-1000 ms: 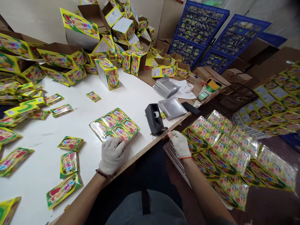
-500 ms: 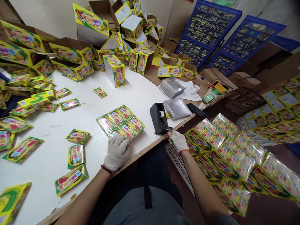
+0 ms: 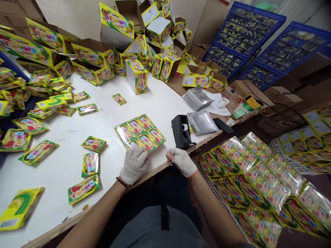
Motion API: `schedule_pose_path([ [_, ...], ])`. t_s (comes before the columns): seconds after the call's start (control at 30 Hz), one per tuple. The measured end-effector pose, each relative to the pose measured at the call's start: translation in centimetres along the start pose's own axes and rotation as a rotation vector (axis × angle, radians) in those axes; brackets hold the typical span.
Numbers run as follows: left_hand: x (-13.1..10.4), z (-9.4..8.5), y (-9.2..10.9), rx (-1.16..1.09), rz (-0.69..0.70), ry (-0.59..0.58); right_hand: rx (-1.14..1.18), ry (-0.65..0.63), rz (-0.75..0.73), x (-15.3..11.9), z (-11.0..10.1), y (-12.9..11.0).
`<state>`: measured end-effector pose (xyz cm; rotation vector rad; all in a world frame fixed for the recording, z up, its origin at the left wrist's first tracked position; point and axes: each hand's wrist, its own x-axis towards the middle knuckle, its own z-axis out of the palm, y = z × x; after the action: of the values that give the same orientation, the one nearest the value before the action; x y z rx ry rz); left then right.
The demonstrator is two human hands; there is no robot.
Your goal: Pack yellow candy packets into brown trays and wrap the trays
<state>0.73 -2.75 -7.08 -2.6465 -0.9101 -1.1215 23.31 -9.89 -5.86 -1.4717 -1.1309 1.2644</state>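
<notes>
Two gloved hands: left hand (image 3: pixel 134 166) and right hand (image 3: pixel 182 162). One block of six packs (image 3: pixel 141 132), six faces showing, in the centre of the frame on the white worktop (image 3: pixel 157 100). Left grip curled at the block's near edge; can't tell if it grasps the block or just rests there. Right grip curled, thumb tucked in, by the worktop edge; can't tell if anything is pinched in it. One black tape dispenser (image 3: pixel 181 132) just above right hand. Two stacks of clear plastic trays (image 3: pixel 202 123), right of centre. Two phones (image 3: pixel 238 114), one lit green, one dark. Three loose packs (image 3: pixel 90 164) in a column left of left hand, one small pack (image 3: pixel 119 99) above the block. Heap at left and wrapped packs (image 3: pixel 245 187) at lower right: too many to count. Versus half a second ago: right hand has left the dispenser's front end and come left, nearer the block; left hand still by the block; whole view shifted, so most things sit further right.
</notes>
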Motion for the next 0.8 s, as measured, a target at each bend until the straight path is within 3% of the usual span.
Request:
schedule_pose_path([
  [0.1, -0.3, 0.1, 0.0, 0.009, -0.010, -0.006, -0.078, -0.020, -0.007, 2.2, 3.0, -0.5],
  [0.2, -0.4, 0.1, 0.2, 0.032, -0.024, 0.001, -0.156, 0.030, 0.032, 3.4, 4.3, 0.1],
  [0.27, 0.0, -0.2, 0.5, 0.057, -0.026, -0.062, -0.174, 0.056, 0.040, 3.6, 4.5, 0.5],
  [0.43, 2.0, -1.6, 1.7, 0.122, -0.062, -0.378, -0.235, 0.120, 0.074, 3.8, 5.0, 1.1],
  [0.6, 4.5, -1.0, 2.6, 0.144, -0.209, -0.447, -0.414, 0.289, 0.056, 4.4, 5.9, 2.3],
  [0.8, 5.8, -0.2, 3.3, 0.209, -0.260, -0.562, -0.390, 0.340, 0.039, 3.6, 5.5, 3.4],
])
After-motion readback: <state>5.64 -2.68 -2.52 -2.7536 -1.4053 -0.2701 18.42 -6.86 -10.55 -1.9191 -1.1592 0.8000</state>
